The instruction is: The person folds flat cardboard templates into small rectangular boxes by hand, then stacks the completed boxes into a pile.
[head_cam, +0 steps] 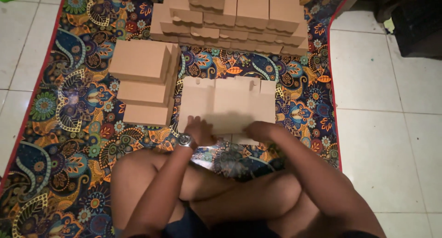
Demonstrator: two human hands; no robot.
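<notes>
A flat, unfolded brown cardboard box blank [228, 104] lies on the patterned mat in front of me. My left hand [199, 129], with a watch on its wrist, presses on the blank's near left edge. My right hand [258, 129] rests on the near right edge, fingers curled over the cardboard. Both hands are blurred. My crossed bare legs [216, 192] fill the bottom of the view.
A stepped stack of folded brown boxes [145, 83] stands left of the blank. A larger pile of folded boxes [230, 19] sits at the far end of the colourful mat [69, 127]. White floor tiles [386, 127] flank the mat. Dark furniture [414, 17] stands top right.
</notes>
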